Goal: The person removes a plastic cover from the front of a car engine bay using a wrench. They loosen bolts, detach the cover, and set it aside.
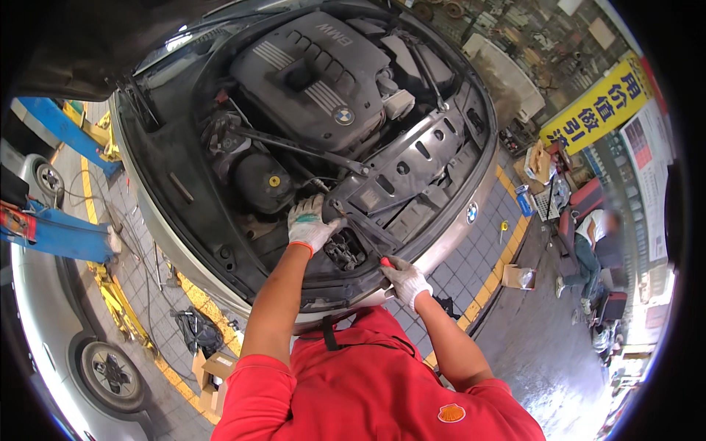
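- Standing at the near corner of a pale car and leaning over its open engine bay, apparently to bring both hands within reach.
- Facing a broad black engine cover toward the far side of the bay, with neither hand on it; seated there presumably as a shield.
- Working just short of a slotted panel along the bay's front edge, perhaps slotted to lighten it.
- Reaching in on the near side of a dark brace, slanting from the bay's left side to the slotted panel, likely for stiffness.
- Staying close beside a rounded black dome inside the bay's left edge.
- Holding the gloved left hand inside the near corner, fingers pointing inward and thumb out to the right, perhaps for steadying; cannot tell a firm hold from a light touch.
- Holding the gloved right hand low over the bay's front edge, closed on something small, likely for control.
- Leaving an opening uncovered between both hands, probably for a clear view down.
- Showing a yellow cap on the dome, perhaps coloured for easy spotting.
- Clamping, in that right hand, a red piece at the bay's front edge, jutting past the thumb, perhaps as a tool's end.
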Demonstrator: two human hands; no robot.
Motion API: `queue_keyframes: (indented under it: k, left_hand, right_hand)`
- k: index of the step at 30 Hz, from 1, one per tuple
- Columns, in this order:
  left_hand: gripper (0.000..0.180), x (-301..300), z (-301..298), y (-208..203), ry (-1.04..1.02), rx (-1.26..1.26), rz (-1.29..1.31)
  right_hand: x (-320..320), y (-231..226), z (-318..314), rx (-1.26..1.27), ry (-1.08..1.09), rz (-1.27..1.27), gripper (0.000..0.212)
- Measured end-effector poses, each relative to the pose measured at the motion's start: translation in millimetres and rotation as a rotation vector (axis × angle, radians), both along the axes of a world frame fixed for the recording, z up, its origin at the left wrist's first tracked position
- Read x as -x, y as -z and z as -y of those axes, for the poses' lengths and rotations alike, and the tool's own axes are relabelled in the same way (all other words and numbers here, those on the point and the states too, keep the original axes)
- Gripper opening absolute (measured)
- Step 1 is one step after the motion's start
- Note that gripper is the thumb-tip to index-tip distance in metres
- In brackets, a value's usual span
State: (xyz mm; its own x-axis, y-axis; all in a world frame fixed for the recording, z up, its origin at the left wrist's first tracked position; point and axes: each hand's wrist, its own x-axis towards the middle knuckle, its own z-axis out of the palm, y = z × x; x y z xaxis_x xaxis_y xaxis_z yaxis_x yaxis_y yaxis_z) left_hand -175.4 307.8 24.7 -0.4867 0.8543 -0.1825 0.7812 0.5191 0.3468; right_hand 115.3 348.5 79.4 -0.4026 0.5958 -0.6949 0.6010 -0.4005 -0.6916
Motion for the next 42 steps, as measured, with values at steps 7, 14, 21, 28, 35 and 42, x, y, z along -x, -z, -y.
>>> queue_keyframes:
  k: [7, 14, 21, 28, 35, 42]
  left_hand:
    - [0.088, 13.1, -33.6, -1.7, -0.034, 0.016, -0.032]
    - [0.089, 8.8, -45.7, 7.7, -0.076, 0.067, 0.003]
    - [0.091, 8.3, -42.6, 11.9, -0.088, 0.029, -0.041]
    - [0.089, 10.0, -44.3, 13.1, -0.083, 0.017, -0.053]
    - [0.088, 9.7, -41.5, 14.7, -0.074, -0.007, -0.044]
    - [0.086, 5.7, -40.5, 15.4, -0.093, -0.012, -0.030]
  right_hand:
    - [18.6, -47.6, -68.9, 0.107, -0.120, 0.202, 0.051]
    - [40.1, -80.5, -108.1, 0.086, -0.342, 0.423, 0.052]
    - [27.1, -31.2, -114.9, -0.067, -0.465, 0.433, 0.049]
    - [2.5, 27.0, -102.8, -0.149, -0.483, 0.312, 0.054]
    - [11.2, -15.8, -99.1, -0.016, -0.387, 0.294, 0.054]
    - [5.7, -2.5, -95.4, 0.077, -0.284, 0.293, 0.054]
